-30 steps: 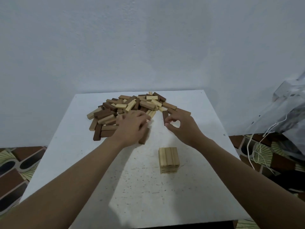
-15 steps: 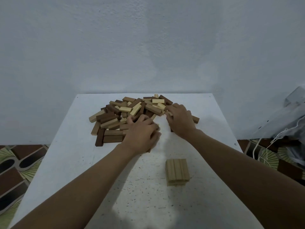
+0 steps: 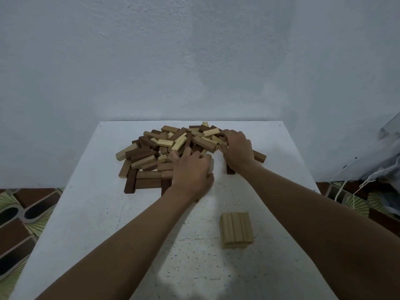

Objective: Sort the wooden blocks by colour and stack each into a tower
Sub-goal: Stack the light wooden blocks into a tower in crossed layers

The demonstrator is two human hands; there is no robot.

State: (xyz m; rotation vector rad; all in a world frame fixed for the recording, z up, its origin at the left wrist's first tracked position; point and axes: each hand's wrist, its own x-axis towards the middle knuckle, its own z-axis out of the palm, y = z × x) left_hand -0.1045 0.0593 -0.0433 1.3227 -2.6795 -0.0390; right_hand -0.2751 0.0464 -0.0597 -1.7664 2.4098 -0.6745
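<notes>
**Both hands deep in the block pile, pale stack waiting up front**

Here's the white table, and the pile of wooden blocks sprawls across its far half, up at 12 o'clock: dark brown, mid brown and pale pieces all jumbled and lying across one another.

The left hand is planted on the near edge of the pile, palm down, fingers curled over the blocks. There's a sliver of something pale showing by its thumb side, but whether the fingers actually grip a block I cannot tell.

The right hand is over at the pile's 3 o'clock edge, knuckles up, fingers bent and dug in among the pale pieces. The fingertips are buried, so a pinch or just a touch? Cannot tell. A dark block pokes out from behind that hand toward 3 o'clock, lying flat on the table.

Down at 5 o'clock, well apart from the pile and clear of both hands, sits the pale stack: light blocks laid side by side, low, with layers visible along its near face. It stands between the two forearms, closer to the right one.

A plain wall rises behind the table. Patterned floor tiles show at 9 o'clock, and a white cord trails at 3 o'clock off the table.
</notes>
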